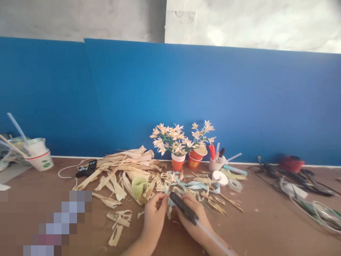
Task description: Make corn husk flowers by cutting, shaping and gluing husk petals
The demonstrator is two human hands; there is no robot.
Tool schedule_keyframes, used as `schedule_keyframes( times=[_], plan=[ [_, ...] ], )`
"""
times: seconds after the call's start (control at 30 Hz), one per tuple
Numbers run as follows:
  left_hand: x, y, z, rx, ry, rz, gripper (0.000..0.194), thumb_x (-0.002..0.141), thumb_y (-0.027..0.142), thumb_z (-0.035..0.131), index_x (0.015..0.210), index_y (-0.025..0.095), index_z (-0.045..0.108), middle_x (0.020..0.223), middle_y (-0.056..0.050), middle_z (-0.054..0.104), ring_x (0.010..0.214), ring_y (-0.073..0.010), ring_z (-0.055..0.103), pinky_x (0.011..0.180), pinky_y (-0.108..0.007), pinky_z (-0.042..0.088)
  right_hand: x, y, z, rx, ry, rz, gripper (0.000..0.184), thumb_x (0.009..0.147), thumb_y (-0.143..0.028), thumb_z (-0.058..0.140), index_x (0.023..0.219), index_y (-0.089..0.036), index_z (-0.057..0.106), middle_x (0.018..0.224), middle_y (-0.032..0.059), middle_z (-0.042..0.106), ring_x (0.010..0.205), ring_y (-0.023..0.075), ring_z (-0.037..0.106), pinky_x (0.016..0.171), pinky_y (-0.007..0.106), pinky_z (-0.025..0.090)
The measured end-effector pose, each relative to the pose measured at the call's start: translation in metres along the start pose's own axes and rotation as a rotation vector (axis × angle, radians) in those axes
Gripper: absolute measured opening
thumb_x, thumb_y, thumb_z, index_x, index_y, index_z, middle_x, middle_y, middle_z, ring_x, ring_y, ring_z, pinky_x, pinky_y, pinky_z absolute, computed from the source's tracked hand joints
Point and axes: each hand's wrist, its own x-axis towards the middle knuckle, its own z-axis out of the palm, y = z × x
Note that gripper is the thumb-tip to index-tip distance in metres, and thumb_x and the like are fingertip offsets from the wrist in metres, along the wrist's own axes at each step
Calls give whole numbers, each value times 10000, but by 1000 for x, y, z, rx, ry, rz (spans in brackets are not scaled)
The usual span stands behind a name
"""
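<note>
My right hand is wrapped round a black hot glue gun. A translucent glue stick sticks out of its back end toward me, and its nozzle points away to the left. Beside the nozzle, my left hand is closed in a pinch; what its fingertips hold is too small to make out. Just beyond both hands lie cut pieces of dried husk and a twisted pale-blue strip.
A heap of dried husks lies left of centre. Behind stand red paper cups with pale husk flowers. A pen cup and white tape roll are to their right. Cables lie far right, a white cup far left.
</note>
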Motion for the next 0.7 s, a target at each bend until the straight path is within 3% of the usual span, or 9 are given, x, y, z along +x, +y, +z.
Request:
schedule_keyframes(
  times=[0.7],
  plan=[
    [-1,0,-1,-2,-12,15,257,777,402,568,742,169,670,706,-51,682,657,-200,598,614,-268,465,-1,7,3,-34,10,-11,133,749,-119,517,639,-190,542,730,44,554,657,163,581,613,247,469]
  ],
)
